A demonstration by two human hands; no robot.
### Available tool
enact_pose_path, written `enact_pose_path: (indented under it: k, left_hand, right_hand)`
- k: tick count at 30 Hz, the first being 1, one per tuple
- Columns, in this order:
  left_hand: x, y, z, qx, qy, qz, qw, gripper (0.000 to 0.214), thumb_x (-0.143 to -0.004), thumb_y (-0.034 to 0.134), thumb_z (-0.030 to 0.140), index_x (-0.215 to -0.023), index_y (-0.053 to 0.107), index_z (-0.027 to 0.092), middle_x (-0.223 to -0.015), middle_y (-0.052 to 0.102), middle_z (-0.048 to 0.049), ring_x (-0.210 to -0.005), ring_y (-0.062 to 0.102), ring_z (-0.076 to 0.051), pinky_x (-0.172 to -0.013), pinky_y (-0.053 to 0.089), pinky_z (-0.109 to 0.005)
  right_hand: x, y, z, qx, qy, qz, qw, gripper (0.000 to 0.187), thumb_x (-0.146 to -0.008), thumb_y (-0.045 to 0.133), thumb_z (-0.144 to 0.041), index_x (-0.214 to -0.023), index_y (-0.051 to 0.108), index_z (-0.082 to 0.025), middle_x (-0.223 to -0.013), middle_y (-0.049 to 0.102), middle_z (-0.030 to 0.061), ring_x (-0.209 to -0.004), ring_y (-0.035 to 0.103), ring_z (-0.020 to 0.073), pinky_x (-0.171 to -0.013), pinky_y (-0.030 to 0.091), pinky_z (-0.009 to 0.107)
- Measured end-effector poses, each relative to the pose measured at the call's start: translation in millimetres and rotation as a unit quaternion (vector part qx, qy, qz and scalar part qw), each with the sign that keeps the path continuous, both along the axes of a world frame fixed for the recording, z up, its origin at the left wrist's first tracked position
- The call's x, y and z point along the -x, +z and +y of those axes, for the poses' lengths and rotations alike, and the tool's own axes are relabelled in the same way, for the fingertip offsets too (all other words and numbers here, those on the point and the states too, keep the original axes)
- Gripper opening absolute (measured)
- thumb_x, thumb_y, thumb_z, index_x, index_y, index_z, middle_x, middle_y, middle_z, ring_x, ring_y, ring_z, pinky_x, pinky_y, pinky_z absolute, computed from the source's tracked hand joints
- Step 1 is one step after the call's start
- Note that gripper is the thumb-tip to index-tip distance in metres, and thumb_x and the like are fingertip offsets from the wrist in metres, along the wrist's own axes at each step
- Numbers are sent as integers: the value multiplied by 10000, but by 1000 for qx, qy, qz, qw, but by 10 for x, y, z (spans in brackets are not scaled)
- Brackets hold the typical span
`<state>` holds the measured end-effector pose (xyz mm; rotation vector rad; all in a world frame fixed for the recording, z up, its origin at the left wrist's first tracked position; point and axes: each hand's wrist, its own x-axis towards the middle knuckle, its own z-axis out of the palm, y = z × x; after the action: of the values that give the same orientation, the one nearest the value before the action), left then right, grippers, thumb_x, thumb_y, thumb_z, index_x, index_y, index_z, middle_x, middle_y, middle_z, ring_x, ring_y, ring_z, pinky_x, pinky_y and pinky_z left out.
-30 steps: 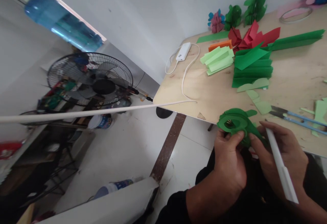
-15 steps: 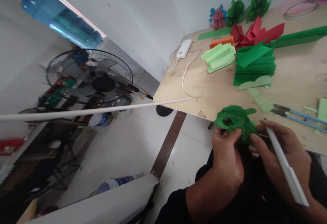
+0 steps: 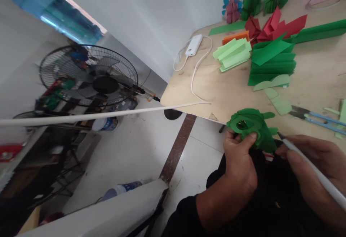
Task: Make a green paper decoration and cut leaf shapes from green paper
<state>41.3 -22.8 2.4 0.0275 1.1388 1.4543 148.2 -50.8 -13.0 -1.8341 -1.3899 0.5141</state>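
Over my lap, just off the table's front edge, my left hand (image 3: 240, 157) pinches a green layered paper figure (image 3: 250, 125) between thumb and fingers. A round opening with a lighter green ring faces up on its left part, and small tabs stick out on its right. My right hand (image 3: 316, 172) grips a slim white pen (image 3: 313, 166) with a dark tip. That tip is close to the figure's lower right tab; whether it touches I cannot tell. Blue-handled snips (image 3: 316, 118) lie on the table beyond my right hand.
On the wooden table (image 3: 232, 89) lie folded dark green paper (image 3: 273, 64), light green paper (image 3: 234, 55), red paper (image 3: 270, 27) and a white power bank (image 3: 194, 45) with a cable. Finished paper figures (image 3: 251, 3) stand by the wall. A fan (image 3: 105, 84) stands left.
My right hand has moved right, off the green figure, and the pen has tilted so its tip points at the figure's tab. My left hand keeps its hold. The view has shifted slightly.
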Motion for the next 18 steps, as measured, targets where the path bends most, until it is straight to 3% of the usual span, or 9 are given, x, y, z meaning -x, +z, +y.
enact_pose_path:
  k: [7, 13, 18]
  left_hand:
    - [-11, 4, -1, 6, -12, -8, 1000, 427, -590, 728, 111, -998, 623, 184, -892, 701, -39, -844, 674, -177, -833, 493, -316]
    - [-28, 2, 3, 7, -14, -5, 1000, 402, -616, 705, 100, -999, 613, 179, -864, 691, -31, -824, 669, -161, -842, 485, -306]
    - [-26, -35, 14, 7, -13, -19, 1000, 422, -599, 710, 86, -998, 613, 186, -870, 697, -38, -818, 666, -164, -850, 483, -312]
  right_hand:
    - [28, 67, 82, -46, 91, -47, 994, 243, -799, 475, -501, -841, 645, -332, -708, 717, -8, -584, 656, 210, -527, 494, 350]
    - [66, 15, 119, -54, 52, -105, 992, 294, -781, 475, -534, -867, 624, -295, -706, 704, 18, -564, 632, 217, -473, 425, 350]
    - [81, 4, 146, -95, 79, -126, 984, 214, -806, 486, -493, -821, 598, -311, -638, 672, -14, -479, 567, 197, -410, 292, 344]
